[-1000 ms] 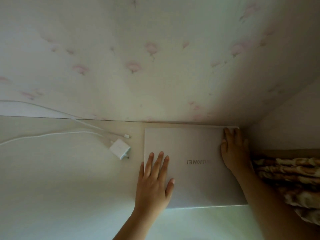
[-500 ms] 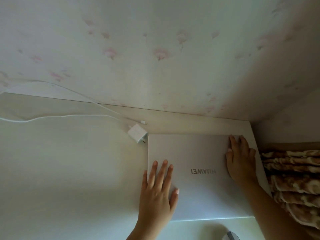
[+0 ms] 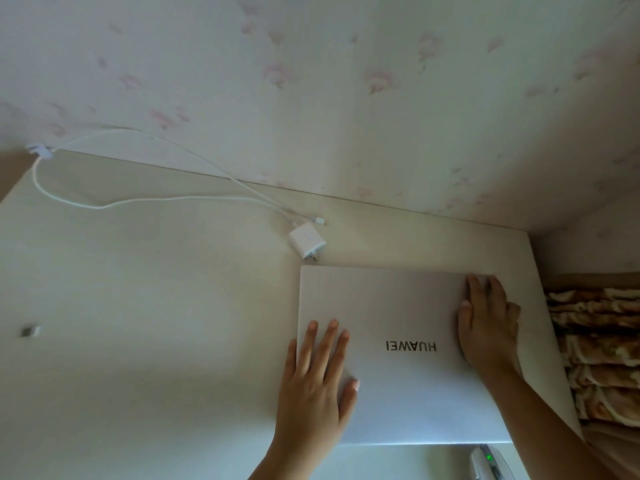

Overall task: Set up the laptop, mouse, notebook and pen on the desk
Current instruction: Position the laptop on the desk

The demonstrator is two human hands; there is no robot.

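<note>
A white square charger plug (image 3: 307, 241) lies on the pale desk, its thin white cable (image 3: 145, 199) looping toward pink-flowered wallpaper (image 3: 346, 81); brown patterned fabric (image 3: 602, 355) bunches at right.

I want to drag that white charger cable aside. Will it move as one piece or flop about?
Probably floppy: the white cable lies in loose curves across the desk, so a push would likely only bend it. The charger block at its end looks small and light and would probably trail along if pulled.
</note>
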